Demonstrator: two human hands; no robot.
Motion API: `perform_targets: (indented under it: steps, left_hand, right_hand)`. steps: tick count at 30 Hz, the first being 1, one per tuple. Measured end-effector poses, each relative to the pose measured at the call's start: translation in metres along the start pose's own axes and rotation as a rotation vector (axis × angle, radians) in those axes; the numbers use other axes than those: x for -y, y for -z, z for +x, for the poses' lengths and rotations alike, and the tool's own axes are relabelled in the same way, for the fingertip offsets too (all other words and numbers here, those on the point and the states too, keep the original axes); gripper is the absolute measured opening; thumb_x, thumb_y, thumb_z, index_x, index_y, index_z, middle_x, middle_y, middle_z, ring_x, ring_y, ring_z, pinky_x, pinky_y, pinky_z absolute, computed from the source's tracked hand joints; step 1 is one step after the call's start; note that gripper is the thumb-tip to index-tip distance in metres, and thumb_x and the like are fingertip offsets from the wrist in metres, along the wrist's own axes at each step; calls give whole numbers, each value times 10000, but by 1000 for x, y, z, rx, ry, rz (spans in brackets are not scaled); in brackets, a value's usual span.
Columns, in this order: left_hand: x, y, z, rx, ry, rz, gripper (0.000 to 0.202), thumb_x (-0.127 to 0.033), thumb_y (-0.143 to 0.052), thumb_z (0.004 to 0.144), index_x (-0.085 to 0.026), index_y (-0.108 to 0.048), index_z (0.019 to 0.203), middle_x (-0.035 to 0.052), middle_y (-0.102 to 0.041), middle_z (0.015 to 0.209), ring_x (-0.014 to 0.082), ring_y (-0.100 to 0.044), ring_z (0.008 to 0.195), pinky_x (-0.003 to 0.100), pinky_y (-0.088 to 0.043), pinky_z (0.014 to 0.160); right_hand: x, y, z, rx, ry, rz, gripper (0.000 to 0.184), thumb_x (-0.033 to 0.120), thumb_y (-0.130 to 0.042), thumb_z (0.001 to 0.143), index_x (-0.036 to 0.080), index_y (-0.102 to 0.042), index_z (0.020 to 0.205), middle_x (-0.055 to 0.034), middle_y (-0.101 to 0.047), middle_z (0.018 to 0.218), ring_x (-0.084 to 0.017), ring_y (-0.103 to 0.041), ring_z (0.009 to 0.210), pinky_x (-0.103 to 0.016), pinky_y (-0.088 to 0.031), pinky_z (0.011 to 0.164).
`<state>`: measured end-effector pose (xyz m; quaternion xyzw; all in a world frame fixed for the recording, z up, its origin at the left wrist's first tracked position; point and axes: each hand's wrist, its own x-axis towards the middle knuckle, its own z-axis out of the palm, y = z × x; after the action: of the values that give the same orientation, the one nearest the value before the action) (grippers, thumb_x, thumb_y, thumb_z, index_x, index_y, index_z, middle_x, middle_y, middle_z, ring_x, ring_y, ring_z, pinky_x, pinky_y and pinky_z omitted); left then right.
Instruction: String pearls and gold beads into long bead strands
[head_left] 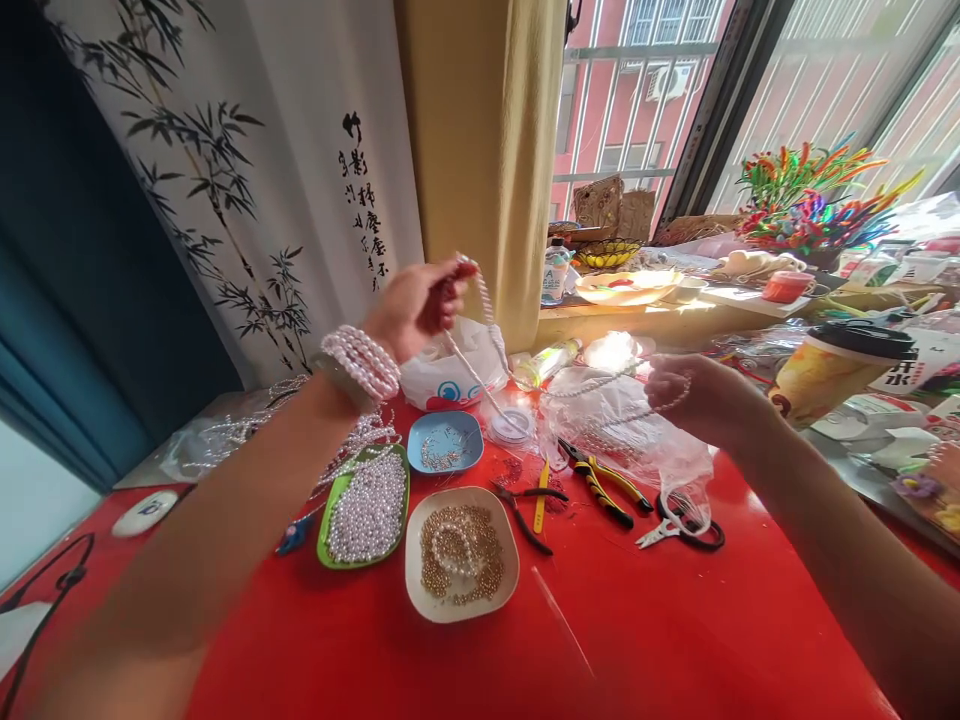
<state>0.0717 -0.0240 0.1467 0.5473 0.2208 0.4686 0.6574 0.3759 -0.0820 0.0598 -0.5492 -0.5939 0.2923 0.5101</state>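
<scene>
My left hand (417,310) is raised above the back of the table, with fingers closed on a strand of pearl beads (487,302). A bracelet of several pearl rows (361,362) circles the left wrist. The strand hangs down and runs in two lengths toward my right hand (697,396), whose fingers are pinched around its other side. Below lie a green tray of white pearls (367,505), a cream tray (501,590) with gold beads and a small pearl ring (454,550), and a blue tray (468,425) with fine silvery pieces.
On the red table (645,630) lie black-handled pliers (525,515), yellow tweezers (541,498), yellow-and-black pliers (607,490) and scissors (682,525). Plastic bags (600,405) and a clear spool (513,426) sit behind. A lidded paper cup (832,375) stands near my right forearm.
</scene>
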Motion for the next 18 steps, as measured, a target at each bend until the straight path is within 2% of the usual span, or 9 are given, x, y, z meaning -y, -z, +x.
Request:
perform_targets:
  steps: [4,7,9,10,11,14,16,18]
  left_hand:
    - [46,-48,-15,227,128,68,127,-193,-546,742,-107,-605,671,-30,-423,496,16,-358,394,157,-245,379]
    - [83,-73,-31,373,257,61,117,-226,-558,725,-122,-612,714,-21,-474,546,41,-441,471,181,-348,480]
    - [112,-83,-45,327,361,70,117,-233,-560,714,-125,-600,692,-8,-519,572,57,-481,506,203,-366,520]
    - [127,-86,-52,313,441,70,105,-223,-564,705,-124,-596,693,3,-547,602,61,-494,522,209,-367,535]
    - [142,-88,-60,285,522,52,95,-205,-570,693,-115,-589,668,12,-562,623,63,-508,545,212,-371,559]
    - [181,-90,-78,205,722,12,97,-193,-586,658,-96,-592,650,26,-581,642,82,-537,621,232,-375,635]
    - [198,-89,-85,171,775,39,93,-184,-587,644,-94,-598,668,36,-600,663,91,-538,653,240,-373,660]
    - [207,-86,-88,134,789,90,90,-164,-600,620,-100,-596,682,45,-616,705,103,-542,704,239,-374,672]
  right_hand:
    - [39,15,-22,32,-131,143,152,309,-447,738,190,-530,694,61,-310,469,-48,-269,378,-249,-172,384]
    - [45,43,-35,-34,-197,59,194,325,-486,738,160,-588,736,72,-313,413,-28,-257,339,-256,-132,391]
    - [33,68,-37,-180,-250,-142,268,361,-472,755,130,-603,720,56,-366,405,-27,-280,343,-255,-146,400]
    - [23,80,-36,-277,-305,-252,245,337,-491,749,122,-599,699,54,-384,403,-24,-273,341,-253,-144,402]
    - [11,92,-34,-316,-370,-357,219,304,-507,741,116,-594,669,60,-369,382,-25,-263,338,-255,-145,402]
    - [-30,118,-27,-362,-411,-435,247,286,-486,750,102,-572,609,29,-411,386,-29,-227,325,-268,-147,396]
    - [-56,126,-25,-375,-388,-474,261,321,-489,742,127,-549,578,43,-368,375,-47,-259,330,-274,-190,400]
    - [-76,131,-25,-375,-351,-538,282,335,-495,732,154,-513,516,25,-377,380,-69,-308,346,-282,-227,412]
